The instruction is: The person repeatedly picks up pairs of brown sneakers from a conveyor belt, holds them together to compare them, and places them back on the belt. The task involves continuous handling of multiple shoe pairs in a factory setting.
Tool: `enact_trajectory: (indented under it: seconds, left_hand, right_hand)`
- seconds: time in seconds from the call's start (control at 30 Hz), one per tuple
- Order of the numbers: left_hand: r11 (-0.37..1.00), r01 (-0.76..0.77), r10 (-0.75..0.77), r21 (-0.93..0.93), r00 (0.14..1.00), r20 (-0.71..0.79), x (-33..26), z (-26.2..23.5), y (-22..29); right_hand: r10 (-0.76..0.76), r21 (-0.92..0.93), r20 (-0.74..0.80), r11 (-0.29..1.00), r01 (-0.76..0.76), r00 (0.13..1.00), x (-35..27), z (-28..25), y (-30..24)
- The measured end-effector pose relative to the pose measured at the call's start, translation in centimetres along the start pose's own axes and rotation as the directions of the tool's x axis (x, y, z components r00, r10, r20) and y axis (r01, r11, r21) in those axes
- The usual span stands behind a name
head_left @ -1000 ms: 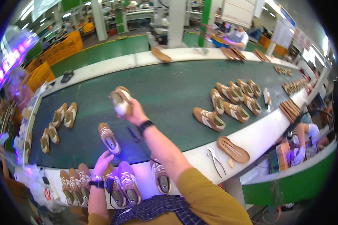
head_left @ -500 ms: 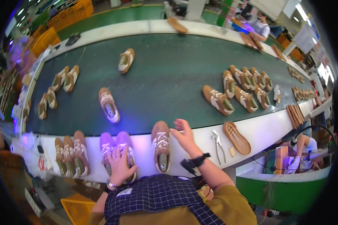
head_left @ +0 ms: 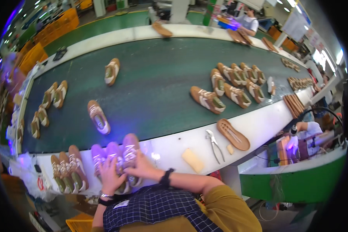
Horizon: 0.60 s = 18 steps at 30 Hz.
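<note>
Both hands down on a cluster of three tan shoes [head_left: 116,158] at the near white ledge [head_left: 174,145] of the conveyor — left hand [head_left: 111,174] spread flat, fingers open, over the two left shoes of the cluster; right hand [head_left: 143,167] laid open across the rightmost one, palm down, fingers loosely curved, not clearly gripping. Black watch [head_left: 165,178] on the right wrist, a bracelet band [head_left: 106,198] on the left. Just left of the cluster, three more tan shoes [head_left: 69,172] side by side on the same ledge. On the green belt [head_left: 154,81] beyond, a single shoe [head_left: 98,116] lying tilted, well apart from the hands; another single shoe [head_left: 112,71] farther up. To the right along the ledge: a pale yellow block [head_left: 192,160], metal pliers [head_left: 214,144], a small tan chip [head_left: 230,149], and a brown sole [head_left: 232,133] lying flat. Farther right on the belt, a group of shoes [head_left: 232,87] in loose rows. More pairs [head_left: 50,101] at the belt's left end.
</note>
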<state>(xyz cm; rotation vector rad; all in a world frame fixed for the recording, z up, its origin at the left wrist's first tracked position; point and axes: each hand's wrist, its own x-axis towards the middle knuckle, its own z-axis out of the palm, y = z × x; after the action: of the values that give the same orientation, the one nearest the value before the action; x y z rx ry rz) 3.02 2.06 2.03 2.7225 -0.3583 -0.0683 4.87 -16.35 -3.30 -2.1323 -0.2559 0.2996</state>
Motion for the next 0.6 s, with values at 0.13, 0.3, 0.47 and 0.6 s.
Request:
enact_trajectory:
  seconds: [0.13,0.3,0.47,0.6]
  left_hand:
    - [0.999,0.041,-0.041,-0.008,0.999,-0.017,-0.2,-1.8,-5.3]
    - [0.967,0.139,-0.14,-0.215,0.99,0.013,-0.8,-3.3,-9.8]
    - [0.896,0.127,-0.16,-0.425,0.986,-0.044,0.5,-3.7,-4.5]
    - [0.691,0.132,-0.136,-0.71,0.989,0.052,2.7,-3.0,1.3]
  right_hand:
    - [-0.033,0.422,0.147,0.906,-0.033,0.989,2.7,1.6,-1.7]
    - [-0.158,0.461,0.355,0.887,-0.025,0.921,3.5,-2.6,-2.5]
    - [0.077,-0.046,-0.339,0.994,-0.098,0.938,4.4,-17.2,6.1]
    - [0.221,-0.128,-0.675,0.905,-0.406,0.704,3.3,-32.2,12.1]
